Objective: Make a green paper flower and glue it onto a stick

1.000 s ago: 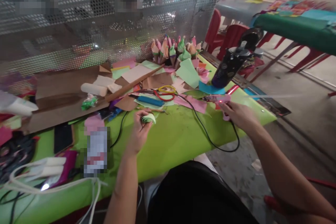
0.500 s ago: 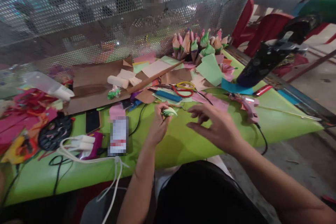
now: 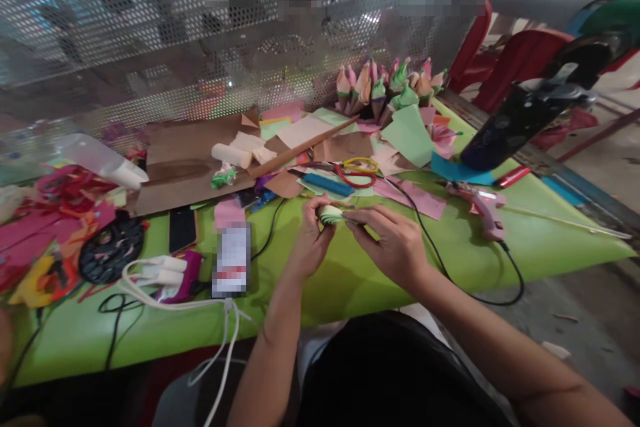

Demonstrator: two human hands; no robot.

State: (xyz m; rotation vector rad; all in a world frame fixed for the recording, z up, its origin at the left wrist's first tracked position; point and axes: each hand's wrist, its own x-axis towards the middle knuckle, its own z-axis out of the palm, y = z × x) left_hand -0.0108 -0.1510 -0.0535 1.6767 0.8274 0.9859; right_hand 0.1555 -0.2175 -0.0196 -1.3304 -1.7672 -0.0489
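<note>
My left hand pinches a small rolled green and white paper piece above the lime-green table. My right hand meets it from the right, fingertips closed on the same roll. A pink glue gun lies on the table to the right, apart from both hands, its black cord looping off the front edge. Red and yellow scissors and a blue tool lie just behind my hands.
Several paper cones stand at the back by a perforated metal screen. Brown card, coloured paper sheets, a dark bottle, a phone, white cables and pink scraps crowd the table. Red chairs stand to the right.
My right hand let go of the glue gun, left it on the table and came across to the paper roll, now gripping it with the left hand. The view shifted left.
</note>
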